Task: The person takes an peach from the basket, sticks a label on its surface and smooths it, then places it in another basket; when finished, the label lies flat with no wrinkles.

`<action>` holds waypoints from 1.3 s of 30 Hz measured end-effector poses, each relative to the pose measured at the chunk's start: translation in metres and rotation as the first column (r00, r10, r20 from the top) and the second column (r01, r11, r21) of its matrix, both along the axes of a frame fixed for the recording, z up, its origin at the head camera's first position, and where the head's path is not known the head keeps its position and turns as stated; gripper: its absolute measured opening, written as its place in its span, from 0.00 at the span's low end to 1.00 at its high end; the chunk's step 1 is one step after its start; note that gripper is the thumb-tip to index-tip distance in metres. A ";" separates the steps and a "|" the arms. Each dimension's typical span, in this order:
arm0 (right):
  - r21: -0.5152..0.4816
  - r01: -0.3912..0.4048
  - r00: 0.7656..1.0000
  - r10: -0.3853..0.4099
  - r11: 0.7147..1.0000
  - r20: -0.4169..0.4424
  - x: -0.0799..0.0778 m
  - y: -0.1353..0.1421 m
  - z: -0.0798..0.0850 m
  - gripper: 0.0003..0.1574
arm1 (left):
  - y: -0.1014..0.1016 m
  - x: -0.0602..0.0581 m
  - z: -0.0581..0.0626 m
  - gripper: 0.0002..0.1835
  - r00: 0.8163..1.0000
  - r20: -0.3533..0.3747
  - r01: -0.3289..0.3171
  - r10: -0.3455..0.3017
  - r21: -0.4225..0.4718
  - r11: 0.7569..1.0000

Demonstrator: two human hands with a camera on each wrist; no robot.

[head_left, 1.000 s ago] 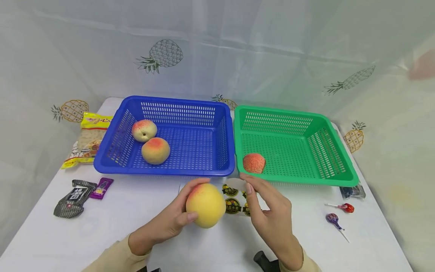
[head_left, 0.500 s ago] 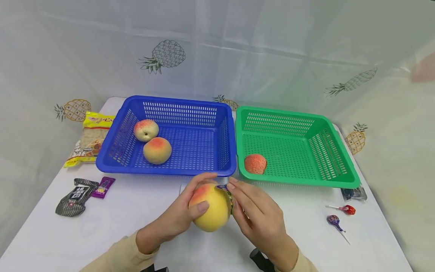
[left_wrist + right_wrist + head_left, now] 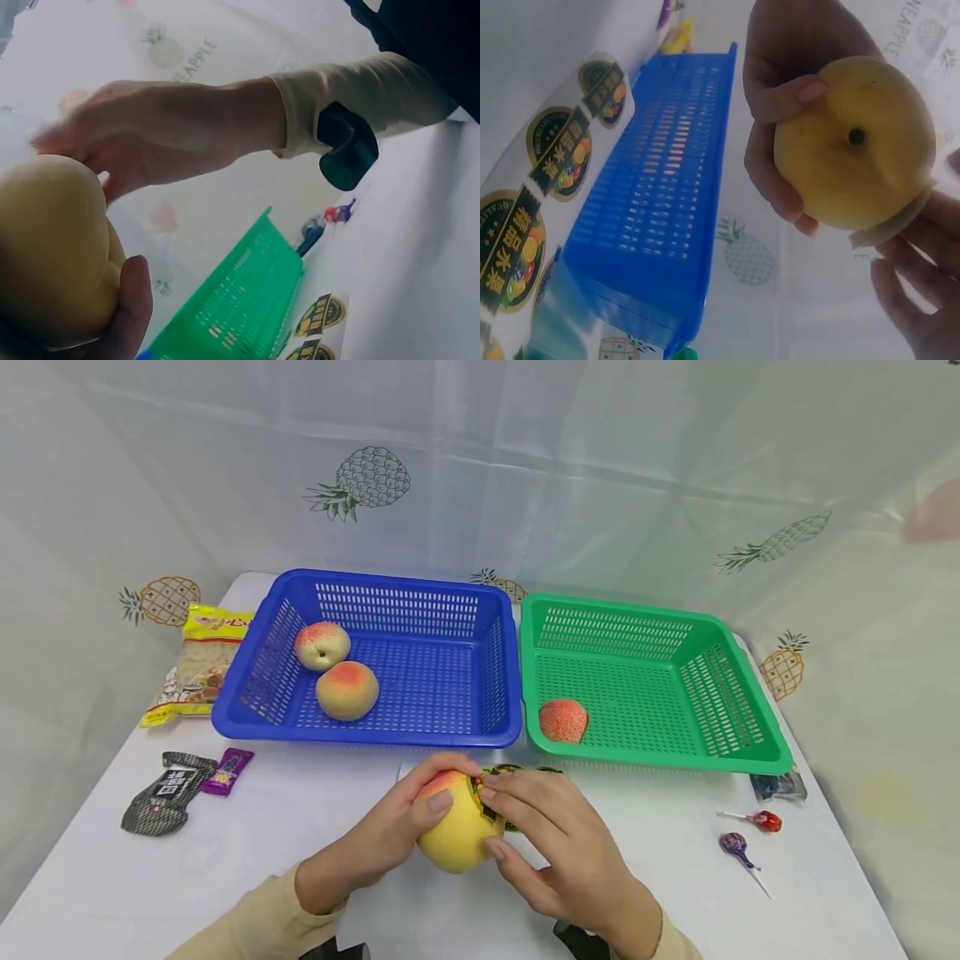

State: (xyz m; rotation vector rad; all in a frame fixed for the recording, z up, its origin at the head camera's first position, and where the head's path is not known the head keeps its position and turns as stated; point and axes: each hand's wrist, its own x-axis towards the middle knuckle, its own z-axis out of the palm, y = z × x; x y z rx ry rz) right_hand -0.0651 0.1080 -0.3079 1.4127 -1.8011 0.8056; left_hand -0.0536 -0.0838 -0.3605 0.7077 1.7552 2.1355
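The left grip (image 3: 390, 833) grasps the peach (image 3: 454, 837), probably to steady it. The right grip (image 3: 562, 843), released and extended, presses the label (image 3: 488, 812), presumably for adhesion.

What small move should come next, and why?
Probably the right hand should press the sticker flat against the peach: in the right wrist view one end of the sticker juts away from the fruit, while the right hand touches the sticker and the left hand grips the peach.
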 end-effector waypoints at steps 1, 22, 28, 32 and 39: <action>0.010 -0.001 1.000 0.001 1.000 0.026 0.000 0.000 0.000 0.21 | 0.000 0.000 0.000 0.17 1.000 0.003 0.005 -0.005 0.005 1.000; -0.299 0.013 0.989 -0.056 0.954 -0.137 0.003 -0.012 -0.010 0.32 | 0.008 0.009 0.013 0.14 0.995 -0.061 -0.058 0.073 0.222 0.973; -0.254 0.062 0.695 0.141 0.965 0.705 0.009 -0.003 -0.018 0.34 | 0.013 0.004 0.006 0.30 0.880 -0.436 -0.096 0.189 0.228 0.969; -0.169 0.023 0.457 0.140 0.985 0.879 0.007 -0.001 -0.018 0.24 | 0.016 0.004 0.003 0.35 0.852 -0.479 -0.136 0.211 0.188 0.973; -0.329 -0.028 0.439 0.307 0.944 0.844 0.009 -0.006 -0.019 0.17 | 0.019 0.003 0.002 0.39 0.851 -0.492 -0.107 0.184 0.182 0.978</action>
